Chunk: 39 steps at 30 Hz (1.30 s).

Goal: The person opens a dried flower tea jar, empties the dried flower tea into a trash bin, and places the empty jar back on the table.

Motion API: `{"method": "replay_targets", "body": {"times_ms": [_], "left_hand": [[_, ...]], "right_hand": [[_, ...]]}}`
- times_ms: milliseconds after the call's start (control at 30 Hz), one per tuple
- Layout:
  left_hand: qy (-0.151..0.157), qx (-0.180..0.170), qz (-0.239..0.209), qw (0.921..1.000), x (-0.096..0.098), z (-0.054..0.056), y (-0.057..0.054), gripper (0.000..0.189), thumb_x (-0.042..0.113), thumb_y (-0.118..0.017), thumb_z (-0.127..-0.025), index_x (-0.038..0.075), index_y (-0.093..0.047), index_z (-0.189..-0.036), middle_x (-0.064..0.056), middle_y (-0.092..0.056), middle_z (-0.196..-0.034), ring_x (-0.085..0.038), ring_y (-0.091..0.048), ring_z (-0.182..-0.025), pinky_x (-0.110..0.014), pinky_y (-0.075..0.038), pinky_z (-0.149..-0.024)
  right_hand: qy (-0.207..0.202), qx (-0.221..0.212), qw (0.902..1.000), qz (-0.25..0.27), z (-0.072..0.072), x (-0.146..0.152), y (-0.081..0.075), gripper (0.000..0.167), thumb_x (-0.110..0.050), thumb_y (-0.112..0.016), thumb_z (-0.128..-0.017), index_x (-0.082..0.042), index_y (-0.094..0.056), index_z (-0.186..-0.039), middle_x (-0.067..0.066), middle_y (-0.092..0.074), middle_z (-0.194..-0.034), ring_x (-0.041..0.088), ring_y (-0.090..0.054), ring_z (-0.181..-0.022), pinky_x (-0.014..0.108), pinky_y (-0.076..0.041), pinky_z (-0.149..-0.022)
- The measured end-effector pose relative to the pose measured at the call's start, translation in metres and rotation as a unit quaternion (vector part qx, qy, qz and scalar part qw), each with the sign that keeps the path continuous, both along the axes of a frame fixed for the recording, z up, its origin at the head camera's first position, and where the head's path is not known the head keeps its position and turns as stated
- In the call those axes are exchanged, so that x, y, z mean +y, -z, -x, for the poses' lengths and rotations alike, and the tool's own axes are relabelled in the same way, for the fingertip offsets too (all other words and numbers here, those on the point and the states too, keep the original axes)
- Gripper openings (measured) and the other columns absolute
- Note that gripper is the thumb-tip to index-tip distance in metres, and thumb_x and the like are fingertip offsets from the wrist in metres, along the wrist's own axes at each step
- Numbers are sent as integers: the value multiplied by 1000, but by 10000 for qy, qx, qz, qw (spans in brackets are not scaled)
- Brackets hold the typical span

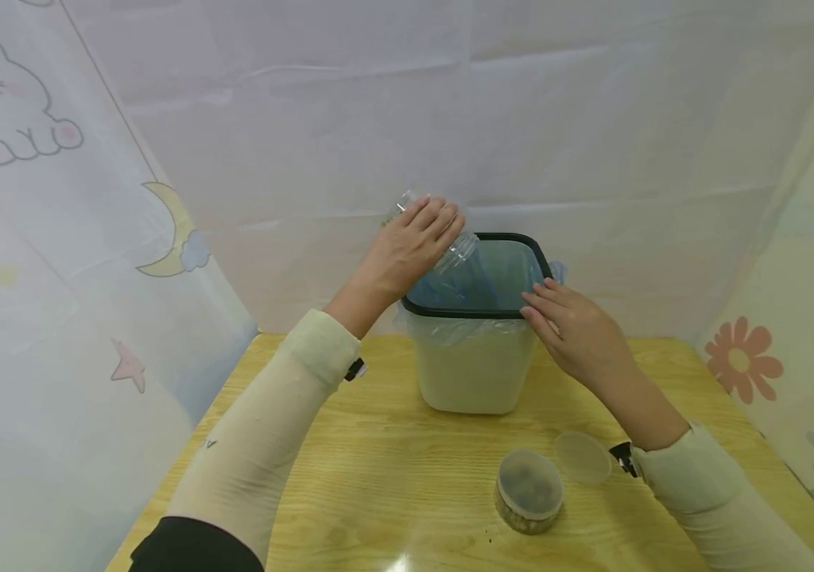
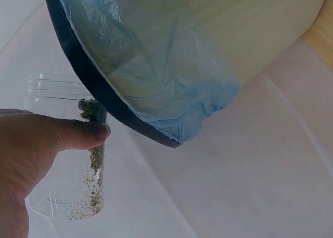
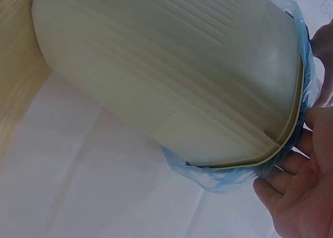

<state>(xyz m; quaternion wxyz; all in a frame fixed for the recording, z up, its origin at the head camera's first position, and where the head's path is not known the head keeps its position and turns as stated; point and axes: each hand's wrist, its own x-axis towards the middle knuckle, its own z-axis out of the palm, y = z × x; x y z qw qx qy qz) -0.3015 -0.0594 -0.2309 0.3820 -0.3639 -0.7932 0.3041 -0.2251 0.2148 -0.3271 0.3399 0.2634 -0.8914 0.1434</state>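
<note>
Head view: your left hand (image 1: 410,246) grips the jar (image 1: 459,252), its length slanting mouth-down toward the bin (image 1: 474,365). Your right hand (image 1: 582,332), fingers loosely extended, touches the bin's rim (image 1: 464,313).

Jar (image 2: 65,170): glossy | bin (image 1: 474,369): matt plastic | liner (image 2: 208,100): crinkled plastic

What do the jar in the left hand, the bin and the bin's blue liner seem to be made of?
Jar: clear and glossy, see-through with bright reflections; plastic or glass, I cannot tell. Bin: probably plastic, pale and dull, with ribs moulded into its wall. Blue liner: apparently thin plastic film, translucent and slightly shiny, as its soft crinkles show.
</note>
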Motion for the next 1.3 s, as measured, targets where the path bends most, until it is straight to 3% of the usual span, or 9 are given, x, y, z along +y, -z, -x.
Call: {"method": "replay_targets", "body": {"times_ms": [367, 533, 767, 1300], "left_hand": [[-6, -47, -53, 10000, 0, 1, -2, 64, 4, -64, -98, 7, -36, -155, -10, -41, -155, -27, -35, -144, -39, -19, -125], [-65, -24, 32, 10000, 0, 1, -2, 67, 13, -67, -98, 7, -34, -156, -10, -40, -156, -27, -35, -145, -39, -19, -125], [-29, 143, 135, 9998, 2, 1, -2, 65, 5, -65, -98, 8, -36, -156, -9, -41, -156, -27, -36, -145, -39, -21, -124], [-158, 296, 281, 9990, 3, 1, -2, 64, 6, -62, -100, 10, -34, -157, -7, -40, -157, -26, -34, -146, -39, -21, -124]], "right_hand": [[-51, 107, 9999, -15, 1, -1, -2, 32, -14, -69, -95, 2, -71, -123, 24, -67, -126, 41, -58, -127, 58, -46, -104], [-5, 59, 10000, -52, 1, -1, -3, 32, -15, -69, -96, 2, -71, -123, 23, -67, -127, 40, -58, -127, 57, -46, -104], [-7, 62, 10000, -29, 1, 0, -3, 32, -14, -69, -96, 2, -72, -123, 23, -67, -127, 40, -58, -127, 57, -46, -105], [-19, 32, 10000, -25, 1, 0, -4, 33, -15, -69, -96, 1, -71, -124, 23, -66, -128, 40, -57, -128, 57, -46, -105]]}}
